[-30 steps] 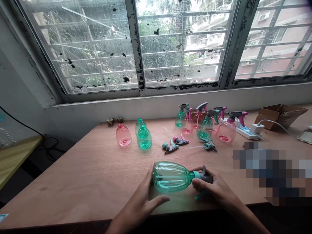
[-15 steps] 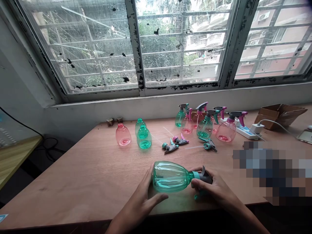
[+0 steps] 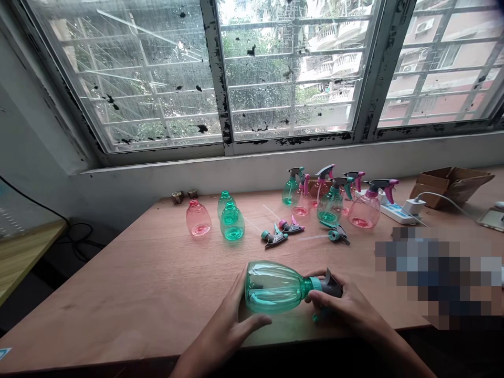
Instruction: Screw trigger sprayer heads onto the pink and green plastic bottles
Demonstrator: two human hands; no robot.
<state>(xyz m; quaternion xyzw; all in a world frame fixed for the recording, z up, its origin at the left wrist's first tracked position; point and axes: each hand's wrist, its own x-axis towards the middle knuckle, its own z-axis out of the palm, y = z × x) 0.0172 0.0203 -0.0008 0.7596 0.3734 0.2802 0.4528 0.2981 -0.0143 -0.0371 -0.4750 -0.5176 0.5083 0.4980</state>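
Note:
A green see-through spray bottle (image 3: 273, 287) lies on its side near the front edge of the wooden table (image 3: 149, 283). My left hand (image 3: 228, 323) cups its base, with fingers behind it and the thumb under it. My right hand (image 3: 346, 307) is closed round the grey and teal trigger head (image 3: 328, 286) at the bottle's neck.
Headless bottles, one pink (image 3: 198, 218) and two green (image 3: 232, 221), stand at the back left. Three loose trigger heads (image 3: 289, 227) lie mid-table. Several assembled spray bottles (image 3: 334, 197) stand at the back right by a power strip (image 3: 396, 211) and a cardboard box (image 3: 452, 184).
The bottle's base has shifted very slightly left and my left thumb has curled further under it. Both hands keep their hold.

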